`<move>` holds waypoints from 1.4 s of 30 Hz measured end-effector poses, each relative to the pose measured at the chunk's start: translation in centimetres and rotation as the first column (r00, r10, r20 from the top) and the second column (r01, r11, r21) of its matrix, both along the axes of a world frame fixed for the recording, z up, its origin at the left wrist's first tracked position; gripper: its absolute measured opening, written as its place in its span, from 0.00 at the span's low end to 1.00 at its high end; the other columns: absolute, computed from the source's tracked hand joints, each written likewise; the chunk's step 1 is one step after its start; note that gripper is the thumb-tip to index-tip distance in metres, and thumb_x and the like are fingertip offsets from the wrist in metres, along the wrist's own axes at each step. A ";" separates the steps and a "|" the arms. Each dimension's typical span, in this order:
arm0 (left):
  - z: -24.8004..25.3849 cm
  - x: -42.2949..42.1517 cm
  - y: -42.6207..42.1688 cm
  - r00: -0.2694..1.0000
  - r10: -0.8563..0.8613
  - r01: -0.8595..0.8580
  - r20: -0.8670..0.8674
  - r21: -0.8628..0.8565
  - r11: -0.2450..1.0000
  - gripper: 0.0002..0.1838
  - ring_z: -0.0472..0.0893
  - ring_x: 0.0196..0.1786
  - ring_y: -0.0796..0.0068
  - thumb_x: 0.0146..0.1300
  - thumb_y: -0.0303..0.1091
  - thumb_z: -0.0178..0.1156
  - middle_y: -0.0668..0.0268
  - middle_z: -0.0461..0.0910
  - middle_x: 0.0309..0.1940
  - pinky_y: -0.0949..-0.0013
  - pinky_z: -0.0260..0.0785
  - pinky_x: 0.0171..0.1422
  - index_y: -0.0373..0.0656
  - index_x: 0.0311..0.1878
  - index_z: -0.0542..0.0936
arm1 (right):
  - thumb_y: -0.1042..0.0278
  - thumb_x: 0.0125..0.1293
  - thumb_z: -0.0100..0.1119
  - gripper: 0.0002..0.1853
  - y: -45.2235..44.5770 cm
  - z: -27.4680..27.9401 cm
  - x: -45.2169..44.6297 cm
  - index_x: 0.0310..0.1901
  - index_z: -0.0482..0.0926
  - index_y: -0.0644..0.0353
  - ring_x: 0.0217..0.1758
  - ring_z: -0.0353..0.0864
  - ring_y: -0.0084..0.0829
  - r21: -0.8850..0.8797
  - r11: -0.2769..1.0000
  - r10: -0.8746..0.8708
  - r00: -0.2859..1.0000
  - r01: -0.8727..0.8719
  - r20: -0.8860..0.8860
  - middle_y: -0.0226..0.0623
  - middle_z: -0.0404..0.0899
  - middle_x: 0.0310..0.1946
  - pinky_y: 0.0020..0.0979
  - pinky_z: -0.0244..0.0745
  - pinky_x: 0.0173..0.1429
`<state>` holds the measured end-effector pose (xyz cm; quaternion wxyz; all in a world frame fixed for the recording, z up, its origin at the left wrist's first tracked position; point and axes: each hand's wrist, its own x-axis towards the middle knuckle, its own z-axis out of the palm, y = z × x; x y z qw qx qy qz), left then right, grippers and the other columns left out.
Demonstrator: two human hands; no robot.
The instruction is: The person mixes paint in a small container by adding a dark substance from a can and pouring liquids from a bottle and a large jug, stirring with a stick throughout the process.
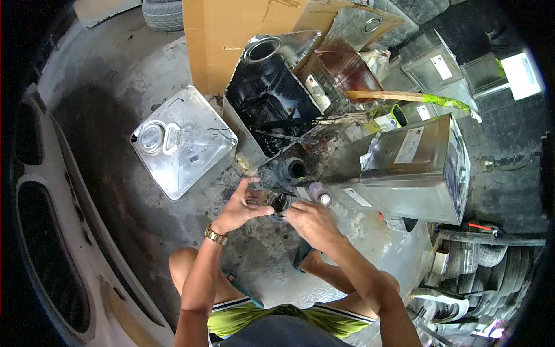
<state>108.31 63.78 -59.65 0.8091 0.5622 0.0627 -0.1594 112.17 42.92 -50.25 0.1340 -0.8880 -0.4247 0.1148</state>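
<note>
A small clear container with dark contents [280,200] is between my two hands, low over the floor. My left hand [240,209], with a gold watch on the wrist, is curled round its left side, thumb along the near edge. At its right side my right hand [312,221] has its fingers pinched together; what they grip is too small to make out. Just beyond stands a dark-mouthed bottle [293,169]. A small bottle with a pale cap [319,194] is right of the container. An open tin with black residue inside [269,98] stands farther forward.
A closed square tin [188,144] stands at the left, a large metal tin [404,168] at the right. A stick with a green end [410,97] crosses other tins. Cardboard [217,46] stands behind. A car body panel [63,231] runs along the left; tyres [485,272] are at lower right.
</note>
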 end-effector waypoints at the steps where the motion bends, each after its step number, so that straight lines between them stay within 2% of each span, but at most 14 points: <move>1: 0.1 0.0 -0.1 1.000 -0.002 0.002 0.000 -0.001 1.000 0.47 0.78 0.52 0.69 0.50 0.34 0.78 0.53 0.76 0.49 0.67 0.76 0.54 0.43 0.69 0.57 | 0.75 0.54 0.58 0.06 0.1 -0.2 -0.2 0.35 0.77 0.60 0.47 0.77 0.39 0.083 0.996 -0.005 0.998 0.011 -0.067 0.38 0.76 0.37 0.39 0.76 0.50; 3: 0.4 0.0 -0.1 0.999 -0.015 0.014 -0.047 -0.022 1.000 0.47 0.79 0.51 0.71 0.51 0.31 0.77 0.54 0.76 0.49 0.68 0.77 0.53 0.43 0.69 0.57 | 0.74 0.54 0.58 0.05 0.2 0.4 0.3 0.34 0.77 0.60 0.47 0.78 0.39 -0.011 1.000 -0.012 0.998 0.011 -0.055 0.38 0.76 0.36 0.39 0.76 0.49; 5: 0.7 0.1 0.0 1.000 0.011 -0.011 -0.023 0.017 1.000 0.45 0.80 0.50 0.71 0.51 0.30 0.77 0.54 0.76 0.49 0.69 0.77 0.53 0.42 0.68 0.59 | 0.74 0.55 0.58 0.03 -0.1 0.0 0.9 0.33 0.77 0.59 0.47 0.78 0.41 0.050 0.996 -0.084 0.987 0.078 0.136 0.40 0.76 0.35 0.39 0.77 0.49; 7: 0.5 0.1 0.0 0.999 0.036 -0.036 0.001 0.046 0.998 0.42 0.80 0.49 0.72 0.51 0.29 0.76 0.55 0.76 0.49 0.69 0.77 0.53 0.40 0.67 0.61 | 0.75 0.56 0.58 0.02 0.0 0.0 0.3 0.31 0.76 0.59 0.47 0.78 0.41 0.007 0.995 -0.103 0.991 0.103 0.088 0.40 0.75 0.35 0.39 0.77 0.48; 9: -0.2 0.2 -0.5 0.997 -0.013 0.008 0.070 0.073 0.997 0.37 0.81 0.48 0.73 0.52 0.28 0.75 0.57 0.77 0.49 0.70 0.78 0.53 0.36 0.63 0.66 | 0.75 0.55 0.57 0.02 0.6 -0.1 -0.3 0.31 0.76 0.59 0.47 0.78 0.40 0.149 0.980 -0.130 0.991 0.132 -0.022 0.38 0.75 0.35 0.38 0.77 0.48; 12: -0.4 0.3 -0.8 0.999 0.009 -0.008 0.032 -0.038 0.999 0.32 0.80 0.49 0.75 0.53 0.28 0.75 0.59 0.77 0.48 0.71 0.77 0.53 0.33 0.60 0.70 | 0.75 0.57 0.57 0.01 0.5 -0.3 0.3 0.31 0.75 0.58 0.45 0.78 0.40 0.086 0.983 -0.167 0.984 0.162 0.055 0.37 0.75 0.36 0.38 0.77 0.47; 15: -0.2 0.3 -0.5 0.997 0.040 -0.045 0.061 0.089 0.995 0.31 0.79 0.50 0.75 0.53 0.27 0.75 0.60 0.77 0.48 0.71 0.77 0.54 0.32 0.59 0.71 | 0.74 0.58 0.57 0.01 -0.1 -0.7 0.1 0.32 0.75 0.57 0.44 0.79 0.39 0.063 0.985 -0.165 0.977 0.158 0.137 0.36 0.75 0.36 0.39 0.77 0.46; 17: -0.1 0.2 -0.6 0.998 0.047 -0.049 0.048 0.049 0.998 0.31 0.79 0.50 0.76 0.53 0.28 0.75 0.61 0.78 0.48 0.71 0.77 0.53 0.32 0.59 0.72 | 0.72 0.61 0.59 0.04 0.1 -0.9 -0.7 0.37 0.81 0.58 0.41 0.77 0.40 0.174 0.957 -0.231 0.972 0.233 -0.029 0.36 0.76 0.33 0.39 0.76 0.44; 22: 0.4 0.4 -0.6 0.999 0.037 -0.036 -0.002 0.104 0.994 0.30 0.78 0.48 0.76 0.53 0.30 0.75 0.63 0.79 0.44 0.72 0.75 0.52 0.33 0.57 0.74 | 0.76 0.54 0.59 0.04 0.5 -0.3 1.0 0.33 0.76 0.59 0.43 0.79 0.39 0.188 0.962 -0.228 0.961 0.197 0.158 0.37 0.75 0.34 0.39 0.78 0.45; 26: -0.2 0.3 -1.0 0.993 0.111 -0.114 0.047 0.066 0.991 0.29 0.78 0.47 0.77 0.52 0.31 0.76 0.65 0.80 0.42 0.72 0.74 0.51 0.34 0.56 0.75 | 0.77 0.53 0.59 0.05 0.2 -0.8 -0.7 0.32 0.76 0.59 0.43 0.78 0.39 0.235 0.943 -0.242 0.970 0.235 0.001 0.37 0.75 0.34 0.39 0.78 0.45; 29: -0.9 0.4 -1.2 0.994 0.103 -0.105 0.037 0.073 0.992 0.30 0.78 0.50 0.75 0.52 0.31 0.76 0.64 0.79 0.46 0.70 0.74 0.55 0.36 0.58 0.74 | 0.74 0.59 0.60 0.05 1.1 -0.8 0.4 0.37 0.81 0.58 0.39 0.78 0.39 0.275 0.934 -0.253 0.965 0.227 0.064 0.36 0.76 0.32 0.39 0.76 0.42; 34: -0.6 -0.1 -0.4 0.993 0.116 -0.118 0.020 0.102 0.988 0.31 0.77 0.54 0.73 0.54 0.29 0.74 0.62 0.78 0.51 0.69 0.74 0.59 0.37 0.60 0.72 | 0.76 0.54 0.58 0.04 0.8 -0.4 -0.3 0.32 0.76 0.58 0.42 0.78 0.40 0.216 0.938 -0.303 0.945 0.272 0.127 0.37 0.74 0.32 0.38 0.77 0.44; 36: -0.5 0.0 -0.6 0.992 0.122 -0.123 0.027 0.059 0.991 0.30 0.76 0.54 0.74 0.53 0.29 0.75 0.63 0.78 0.50 0.70 0.74 0.58 0.36 0.59 0.73 | 0.76 0.54 0.58 0.04 1.6 -0.4 -0.9 0.33 0.77 0.59 0.41 0.77 0.39 0.364 0.890 -0.276 0.960 0.274 -0.050 0.37 0.74 0.32 0.37 0.77 0.44; 42: -0.1 -0.2 -0.3 0.981 0.193 -0.193 0.039 -0.004 0.981 0.29 0.76 0.54 0.73 0.53 0.28 0.75 0.63 0.77 0.52 0.69 0.71 0.60 0.36 0.57 0.73 | 0.76 0.54 0.58 0.05 0.7 0.0 0.1 0.34 0.78 0.59 0.41 0.77 0.38 0.294 0.911 -0.334 0.935 0.289 0.119 0.37 0.74 0.32 0.37 0.77 0.45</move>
